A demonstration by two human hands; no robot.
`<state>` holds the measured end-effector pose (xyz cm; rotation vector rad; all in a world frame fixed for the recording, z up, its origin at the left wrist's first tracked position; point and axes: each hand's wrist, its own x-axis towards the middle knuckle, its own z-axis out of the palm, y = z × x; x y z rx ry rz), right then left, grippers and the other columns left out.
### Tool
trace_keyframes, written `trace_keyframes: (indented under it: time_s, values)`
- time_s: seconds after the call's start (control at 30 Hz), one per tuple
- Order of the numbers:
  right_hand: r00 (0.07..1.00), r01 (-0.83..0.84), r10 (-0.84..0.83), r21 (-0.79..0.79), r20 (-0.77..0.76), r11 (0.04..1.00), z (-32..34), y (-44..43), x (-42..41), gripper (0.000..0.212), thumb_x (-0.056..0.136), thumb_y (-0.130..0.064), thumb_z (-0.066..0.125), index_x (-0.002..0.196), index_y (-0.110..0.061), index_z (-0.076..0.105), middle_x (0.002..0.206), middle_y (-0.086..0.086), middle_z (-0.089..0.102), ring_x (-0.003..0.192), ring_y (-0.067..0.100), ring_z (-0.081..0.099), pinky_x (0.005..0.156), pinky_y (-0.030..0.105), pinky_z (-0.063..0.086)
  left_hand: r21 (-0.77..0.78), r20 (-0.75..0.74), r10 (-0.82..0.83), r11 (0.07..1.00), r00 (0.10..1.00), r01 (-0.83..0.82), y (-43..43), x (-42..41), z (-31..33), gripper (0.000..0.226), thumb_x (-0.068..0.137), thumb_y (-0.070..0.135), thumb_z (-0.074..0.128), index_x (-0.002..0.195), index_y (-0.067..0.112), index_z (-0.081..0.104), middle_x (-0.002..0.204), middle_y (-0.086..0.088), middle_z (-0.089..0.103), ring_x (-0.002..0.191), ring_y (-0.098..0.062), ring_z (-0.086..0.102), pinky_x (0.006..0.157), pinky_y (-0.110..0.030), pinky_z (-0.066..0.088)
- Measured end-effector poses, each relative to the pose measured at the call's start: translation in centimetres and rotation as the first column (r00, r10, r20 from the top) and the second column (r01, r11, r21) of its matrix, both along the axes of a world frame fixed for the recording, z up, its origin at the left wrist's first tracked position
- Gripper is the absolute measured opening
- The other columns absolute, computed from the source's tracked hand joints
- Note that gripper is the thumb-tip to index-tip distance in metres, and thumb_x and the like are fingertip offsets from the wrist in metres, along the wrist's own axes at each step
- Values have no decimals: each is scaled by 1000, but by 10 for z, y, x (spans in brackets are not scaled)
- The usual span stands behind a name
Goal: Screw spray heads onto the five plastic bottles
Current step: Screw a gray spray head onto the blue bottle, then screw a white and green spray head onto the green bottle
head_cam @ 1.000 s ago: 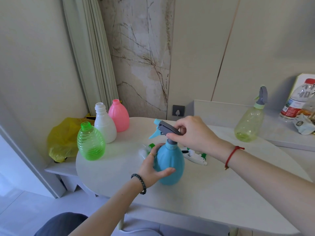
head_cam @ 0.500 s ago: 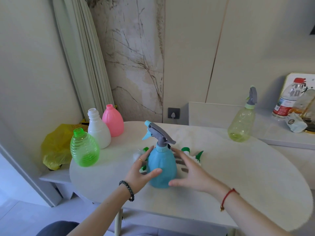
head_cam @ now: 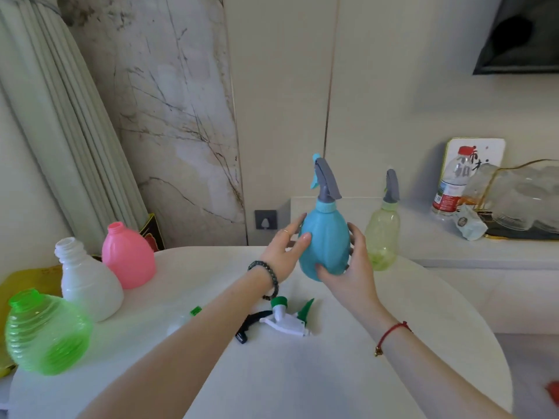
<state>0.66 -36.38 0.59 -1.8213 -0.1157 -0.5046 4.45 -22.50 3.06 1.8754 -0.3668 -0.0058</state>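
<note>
The blue bottle (head_cam: 325, 240), its grey spray head (head_cam: 326, 182) fitted on top, is lifted upright above the round white table (head_cam: 332, 373). My left hand (head_cam: 282, 252) holds its left side between thumb and fingers. My right hand (head_cam: 348, 267) cups its lower right side. A yellow-green bottle (head_cam: 382, 234) with a grey head stands on the ledge just behind. Headless pink bottle (head_cam: 128, 255), white bottle (head_cam: 87, 285) and green bottle (head_cam: 45, 334) stand at the table's left. A loose white-and-green spray head (head_cam: 287, 320) lies beside a black trigger head (head_cam: 249, 326); another head (head_cam: 187, 317) is half hidden by my left forearm.
On the right ledge (head_cam: 453, 252) stand a water bottle (head_cam: 450, 182), a crumpled packet (head_cam: 469, 226) and a glass bowl (head_cam: 520, 201). A yellow bag (head_cam: 18, 279) sits past the table's left edge, under a curtain (head_cam: 60, 131).
Both hands have lifted the blue bottle off the table and carried it back and to the right, toward the yellow-green bottle. My right hand left the spray head and now cups the body.
</note>
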Motion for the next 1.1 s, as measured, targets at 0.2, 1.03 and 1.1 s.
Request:
trace_keyframes:
  time_s: [0.2, 1.03, 1.1]
  values:
    - [992, 130, -130, -19, -4, 991, -33, -28, 58, 74, 61, -20, 78, 122, -26, 36, 113, -5, 44, 104, 12, 48, 79, 13, 39, -70, -95, -12, 998, 995, 6, -49, 54, -36, 69, 72, 35, 71, 127, 29, 31, 124, 11, 40, 108, -13, 47, 82, -23, 42]
    - [972, 142, -105, -169, 210, 975, -15, 38, 42, 66, 74, -8, 71, 130, -9, 37, 130, 1, 40, 121, 11, 36, 100, 2, 18, -148, -64, 263, 952, 963, -270, 66, 16, -45, 75, 78, 26, 64, 138, 26, 19, 148, 3, 24, 133, -16, 27, 106, -33, 29]
    - [982, -12, 43, -165, 185, 986, 0, 72, 40, 66, 76, -13, 70, 132, -15, 35, 127, -10, 37, 117, -4, 31, 97, -2, 18, -133, -2, 370, 920, 929, -367, 108, -4, -33, 71, 79, 26, 62, 137, 27, 21, 147, 3, 25, 133, -16, 28, 106, -32, 29]
